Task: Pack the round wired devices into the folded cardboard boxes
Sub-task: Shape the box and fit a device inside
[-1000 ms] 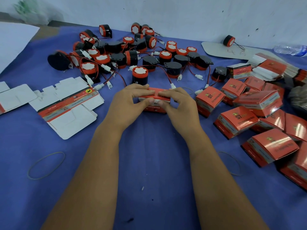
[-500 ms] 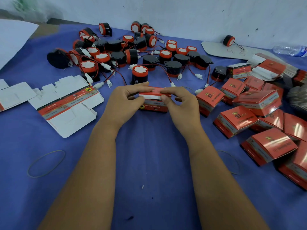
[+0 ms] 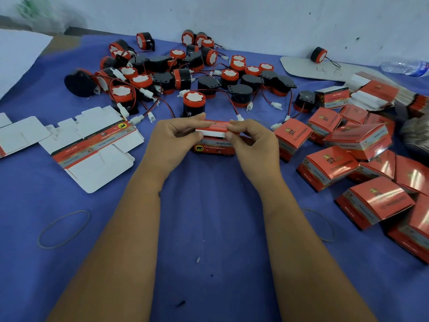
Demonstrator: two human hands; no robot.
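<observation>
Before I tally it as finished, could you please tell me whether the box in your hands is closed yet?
Not yet closed: the red box has its white-edged top flap raised, pinched by the left hand and right hand.

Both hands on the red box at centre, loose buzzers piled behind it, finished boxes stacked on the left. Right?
Not quite. The head view shows the finished boxes on the right; on the left lie flat unfolded cartons. Both the left hand and right hand do hold the red box, buzzers behind.
</observation>
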